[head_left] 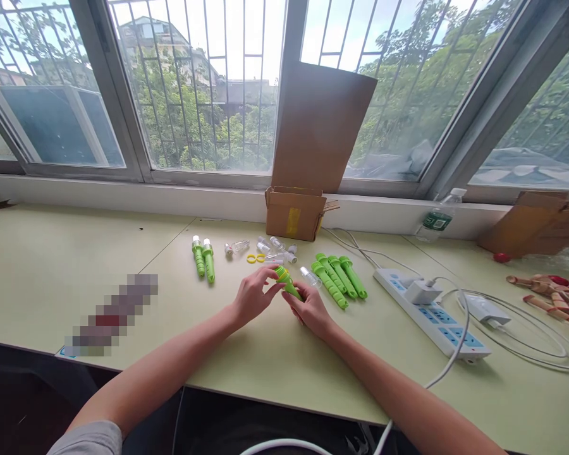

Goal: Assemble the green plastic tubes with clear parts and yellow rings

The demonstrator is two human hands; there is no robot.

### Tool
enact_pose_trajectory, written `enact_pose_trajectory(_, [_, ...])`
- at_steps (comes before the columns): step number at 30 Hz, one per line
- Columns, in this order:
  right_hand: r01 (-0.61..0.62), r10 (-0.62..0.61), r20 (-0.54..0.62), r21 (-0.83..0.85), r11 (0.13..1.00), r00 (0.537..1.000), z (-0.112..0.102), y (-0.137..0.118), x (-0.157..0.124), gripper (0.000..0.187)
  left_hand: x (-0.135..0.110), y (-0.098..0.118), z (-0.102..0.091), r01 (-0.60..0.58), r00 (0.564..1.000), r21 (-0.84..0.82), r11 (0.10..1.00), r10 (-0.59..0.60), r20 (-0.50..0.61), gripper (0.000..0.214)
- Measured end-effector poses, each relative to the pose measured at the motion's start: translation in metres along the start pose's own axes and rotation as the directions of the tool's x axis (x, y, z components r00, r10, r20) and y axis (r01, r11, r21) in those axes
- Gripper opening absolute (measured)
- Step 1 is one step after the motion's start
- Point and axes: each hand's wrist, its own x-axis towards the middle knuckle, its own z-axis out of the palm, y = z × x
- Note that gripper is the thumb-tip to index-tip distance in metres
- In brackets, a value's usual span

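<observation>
The right hand [315, 309] is gripping the lower part of a green tube [290, 289], and the left hand [256, 296] is pinching its top end, by a yellow ring [281, 270]. Both hands are holding this one tube just above the table [227, 363], on the near side of the brown box [277, 215]. The fingers are hiding much of the tube, so I cannot tell if the ring is sitting all the way on.

Two loose yellow rings [251, 258] are lying near the box, to its left and toward the person. Clear plastic bits [241, 247] are lying around them, and one clear cup [308, 275] is resting just beyond the right hand. Four loose green tubes [330, 285] are lying near the box, to its right and toward the person. Two white-topped tubes [209, 264] are lying well to its left.

The step in hand seems to be working on the ring end. The next move is probably calling for a still right hand and small, gentle turns or pushes from the left fingertips.
</observation>
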Motion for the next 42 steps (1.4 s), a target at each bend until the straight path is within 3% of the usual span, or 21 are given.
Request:
enact_pose_trajectory(19, [-0.001, 0.000, 0.048, 0.036, 0.999, 0.999, -0.0030, 0.0054, 0.0014, 0.024, -0.0003, 0.0006, 0.0014, 0.001, 1.000, -0.028, 1.000, -0.001, 0.004, 0.012])
enact_pose_trajectory(26, [-0.039, 0.039, 0.006, 0.007, 0.999, 0.999, -0.0030, 0.0071, 0.0020, 0.029, -0.0006, 0.0000, 0.0012, -0.009, 1.000, -0.030, 1.000, 0.009, 0.009, 0.012])
enact_pose_trajectory(42, [0.032, -0.033, 0.013, 0.046, 0.998, 0.999, -0.0040, 0.0094, 0.0019, 0.027, -0.0004, -0.0016, 0.0023, -0.004, 1.000, -0.065, 0.998, 0.006, 0.021, 0.013])
